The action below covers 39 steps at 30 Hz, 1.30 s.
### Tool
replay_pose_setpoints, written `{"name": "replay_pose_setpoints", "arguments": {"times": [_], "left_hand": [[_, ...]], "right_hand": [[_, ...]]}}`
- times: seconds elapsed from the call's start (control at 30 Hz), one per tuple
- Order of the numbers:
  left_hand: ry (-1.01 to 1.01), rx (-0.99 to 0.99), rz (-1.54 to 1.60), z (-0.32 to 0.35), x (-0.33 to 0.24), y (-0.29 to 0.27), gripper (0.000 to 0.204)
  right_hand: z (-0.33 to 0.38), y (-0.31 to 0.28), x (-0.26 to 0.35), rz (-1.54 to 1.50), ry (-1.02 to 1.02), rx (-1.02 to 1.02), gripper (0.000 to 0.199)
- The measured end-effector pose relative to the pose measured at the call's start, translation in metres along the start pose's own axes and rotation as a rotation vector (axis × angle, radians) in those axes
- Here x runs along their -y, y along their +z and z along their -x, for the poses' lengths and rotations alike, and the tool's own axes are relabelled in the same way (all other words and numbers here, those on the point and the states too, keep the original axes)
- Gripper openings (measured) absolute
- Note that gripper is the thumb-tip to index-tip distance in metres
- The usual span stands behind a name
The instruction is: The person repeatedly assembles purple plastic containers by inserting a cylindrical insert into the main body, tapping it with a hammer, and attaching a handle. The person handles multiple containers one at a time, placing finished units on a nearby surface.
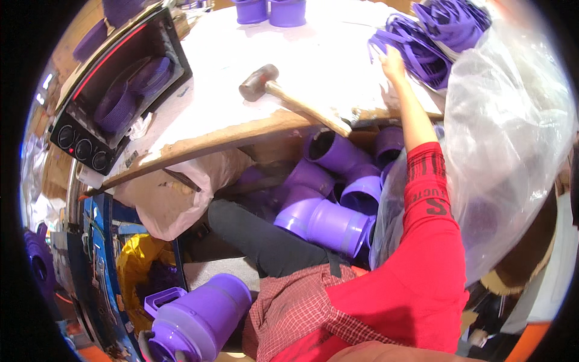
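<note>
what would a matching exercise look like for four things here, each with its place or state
1. wooden-handled mallet
2. toaster oven
3. right hand
4. clear plastic sheeting

a. mostly to the right of the red sleeve
b. at the bundle of purple strips
c. handle end over the near edge of the workbench
d. open-fronted, with purple rings inside

Pairs: 1-c, 2-d, 3-b, 4-a

Purple fitting (pixel 202 314), purple bands (pixel 416 51), red-checked cloth (pixel 295 301)
</note>
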<state>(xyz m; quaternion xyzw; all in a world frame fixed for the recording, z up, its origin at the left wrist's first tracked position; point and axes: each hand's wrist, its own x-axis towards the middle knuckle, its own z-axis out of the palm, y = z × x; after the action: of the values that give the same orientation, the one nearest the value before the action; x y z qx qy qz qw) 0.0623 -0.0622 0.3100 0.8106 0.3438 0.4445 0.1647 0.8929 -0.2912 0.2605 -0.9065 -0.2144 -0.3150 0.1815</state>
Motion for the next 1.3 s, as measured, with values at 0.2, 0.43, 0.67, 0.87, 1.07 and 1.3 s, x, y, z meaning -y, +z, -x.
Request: {"name": "replay_pose_setpoints", "arguments": {"times": [0.2, 0.43, 0.67, 0.87, 1.07, 1.3], "left_hand": [[-0.11, 0.176, -0.089, -0.004, -0.014, 0.023, 0.066], [0.007, 0.183, -0.23, -0.005, -0.038, 0.037, 0.061], [0.532, -0.065, -0.238, 0.022, -0.057, 0.055, 0.038], [-0.634, -0.139, 0.723, 0.059, -0.036, 0.033, 0.029], [-0.632, 0.377, 0.62, 0.074, -0.038, 0.011, 0.037], [-0.682, 0.306, 0.784, 0.067, -0.024, 0.008, 0.039]], "right_hand": [[-0.06, 0.065, -0.06, 0.123, 0.158, 0.103, 0.051], [0.022, 0.032, -0.019, 0.216, -0.1, 0.185, 0.024], [0.072, -0.034, 0.078, -0.292, -0.16, -0.125, 0.027], [0.055, -0.053, 0.295, -0.374, -0.643, 0.284, 0.047], [0.157, -0.043, 0.404, -0.078, -0.811, 0.19, 0.052], [0.154, -0.026, 0.398, -0.394, -0.742, 0.453, 0.046]]}}
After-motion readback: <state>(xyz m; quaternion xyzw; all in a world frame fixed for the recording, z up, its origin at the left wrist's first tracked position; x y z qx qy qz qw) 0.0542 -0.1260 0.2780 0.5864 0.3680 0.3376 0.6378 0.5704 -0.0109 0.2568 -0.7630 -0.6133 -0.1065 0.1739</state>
